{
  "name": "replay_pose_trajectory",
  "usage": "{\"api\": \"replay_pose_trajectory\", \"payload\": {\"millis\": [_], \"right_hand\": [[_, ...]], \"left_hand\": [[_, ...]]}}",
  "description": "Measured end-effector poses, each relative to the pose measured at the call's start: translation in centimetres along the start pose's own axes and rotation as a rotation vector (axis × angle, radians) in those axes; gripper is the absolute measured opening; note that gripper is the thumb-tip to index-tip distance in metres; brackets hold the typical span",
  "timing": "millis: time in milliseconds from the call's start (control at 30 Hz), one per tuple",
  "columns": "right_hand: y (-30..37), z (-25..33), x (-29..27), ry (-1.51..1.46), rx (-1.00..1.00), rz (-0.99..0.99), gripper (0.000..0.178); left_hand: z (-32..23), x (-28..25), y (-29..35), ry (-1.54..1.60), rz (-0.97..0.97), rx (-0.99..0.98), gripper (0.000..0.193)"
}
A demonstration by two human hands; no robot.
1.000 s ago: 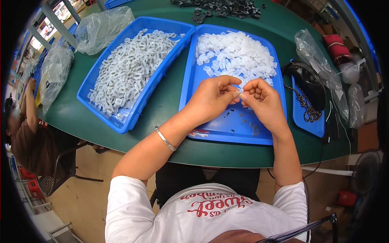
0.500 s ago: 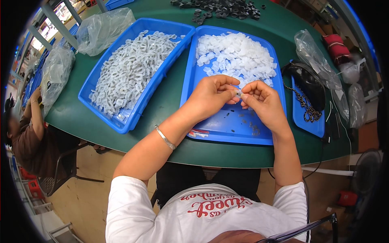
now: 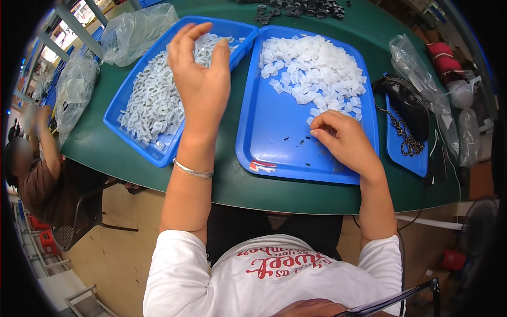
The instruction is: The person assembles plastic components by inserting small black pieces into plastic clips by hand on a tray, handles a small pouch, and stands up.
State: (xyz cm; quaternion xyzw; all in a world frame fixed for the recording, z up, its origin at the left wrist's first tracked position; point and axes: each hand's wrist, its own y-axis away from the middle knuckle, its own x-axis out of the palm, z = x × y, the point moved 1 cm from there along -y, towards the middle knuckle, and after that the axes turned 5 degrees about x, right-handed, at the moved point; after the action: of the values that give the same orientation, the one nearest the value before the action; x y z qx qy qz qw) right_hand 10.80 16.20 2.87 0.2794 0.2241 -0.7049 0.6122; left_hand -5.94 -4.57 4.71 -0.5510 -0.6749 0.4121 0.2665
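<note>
My left hand (image 3: 200,79) is raised over the deep blue bin (image 3: 117,108), its fingers and thumb spread apart with nothing between them. Below it, the bin holds a heap of small translucent plastic parts with dark centres (image 3: 153,98). My right hand (image 3: 343,138) hovers low above the shallow blue tray (image 3: 264,127), thumb and fingers pinched together at the near edge of a pile of whitish translucent plastic pieces (image 3: 317,68). What the pinch holds, if anything, is too small to make out. A few tiny black bits (image 3: 301,141) lie on the tray beside my right fingertips.
Clear plastic bags (image 3: 138,34) lie at the far left. Black rubbery parts (image 3: 306,7) are heaped at the back. On the right, a black pouch with a chain (image 3: 404,108) rests on a small blue tray (image 3: 392,150). Another person (image 3: 39,179) sits at the left.
My hands were together over the tray, both pinching a small part. The left has swung left over the bin and opened; the right has stayed over the tray, slightly lower and to the right.
</note>
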Motion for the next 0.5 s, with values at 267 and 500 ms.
{"api": "replay_pose_trajectory", "payload": {"millis": [267,500], "right_hand": [[0.2,-0.7,1.2,0.238,-0.209,0.02,0.009],[0.2,-0.9,0.7,0.369,-0.306,-0.004,0.006]], "left_hand": [[-2.3,2.8,4.0,0.077,0.502,0.14,0.021],[-3.1,4.7,7.8,0.275,0.87,0.179,0.017]]}}
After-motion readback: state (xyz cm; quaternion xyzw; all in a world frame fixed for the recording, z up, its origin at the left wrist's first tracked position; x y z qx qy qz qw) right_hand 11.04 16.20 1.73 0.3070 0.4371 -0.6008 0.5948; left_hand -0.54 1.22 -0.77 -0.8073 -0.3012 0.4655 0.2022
